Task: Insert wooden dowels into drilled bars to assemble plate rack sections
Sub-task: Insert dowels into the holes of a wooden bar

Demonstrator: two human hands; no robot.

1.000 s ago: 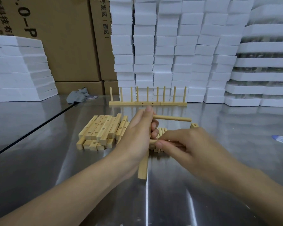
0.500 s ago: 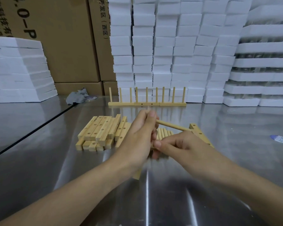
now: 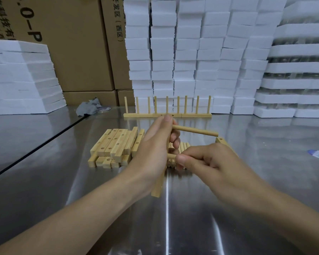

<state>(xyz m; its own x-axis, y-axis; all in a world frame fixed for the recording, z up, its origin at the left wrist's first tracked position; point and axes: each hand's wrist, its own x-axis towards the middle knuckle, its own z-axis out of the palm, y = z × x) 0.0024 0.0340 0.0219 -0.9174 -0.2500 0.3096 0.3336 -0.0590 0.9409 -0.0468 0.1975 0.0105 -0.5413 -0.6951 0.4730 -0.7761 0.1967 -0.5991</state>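
Note:
My left hand [image 3: 155, 150] grips a drilled wooden bar [image 3: 157, 186] held upright, its lower end showing below the palm. One dowel [image 3: 195, 131] sticks out of the bar to the right near my fingertips. My right hand [image 3: 206, 162] pinches a second dowel [image 3: 171, 156] whose left end meets the bar lower down. Loose dowels [image 3: 183, 146] lie on the table behind my hands, mostly hidden. Another drilled bar [image 3: 221, 141] lies past my right hand.
A pile of drilled bars [image 3: 114, 146] lies left of my hands on the steel table [image 3: 44, 181]. Two finished rack sections [image 3: 167, 109] stand upright farther back. White foam blocks [image 3: 191, 52] and cardboard boxes [image 3: 72, 52] line the rear; a grey rag [image 3: 88, 107] lies back left.
The upper dowel has swung back up from a downward slant to near level. The bar's lower end shows further below my left palm again. My right hand stays on the lower dowel.

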